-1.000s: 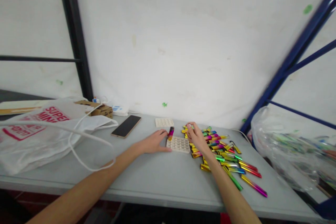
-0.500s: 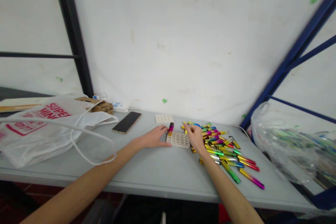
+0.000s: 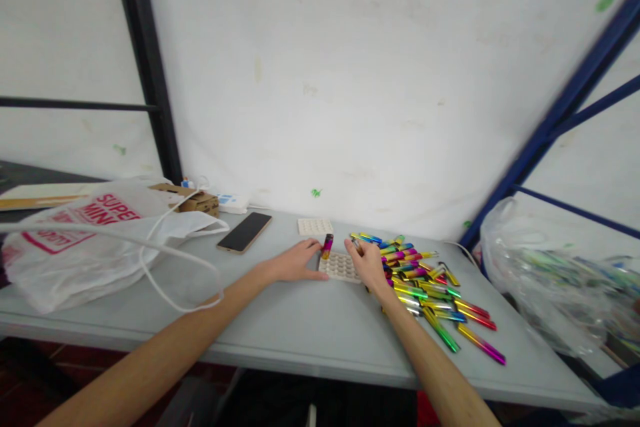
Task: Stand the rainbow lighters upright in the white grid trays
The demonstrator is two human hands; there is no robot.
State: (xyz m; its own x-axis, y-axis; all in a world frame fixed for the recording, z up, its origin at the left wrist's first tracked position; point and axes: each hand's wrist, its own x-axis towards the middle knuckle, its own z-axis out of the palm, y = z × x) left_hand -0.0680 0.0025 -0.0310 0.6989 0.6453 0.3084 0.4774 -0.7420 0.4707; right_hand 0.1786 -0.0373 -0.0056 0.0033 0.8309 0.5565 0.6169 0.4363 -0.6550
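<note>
at the centre of the frame, the person's left hand [image 3: 297, 261] has its thumb and fingers spread at the left end of the pale tray [image 3: 341, 267], beside the shiny tube [image 3: 327, 248]. the right hand [image 3: 369, 264] curls over the tray's right end, hiding it; whether its fingers pinch anything is hard to tell. the tube stands nearly upright at the tray's upper-left corner, long axis vertical, dark end up. the tray's long axis runs left to right.
</note>
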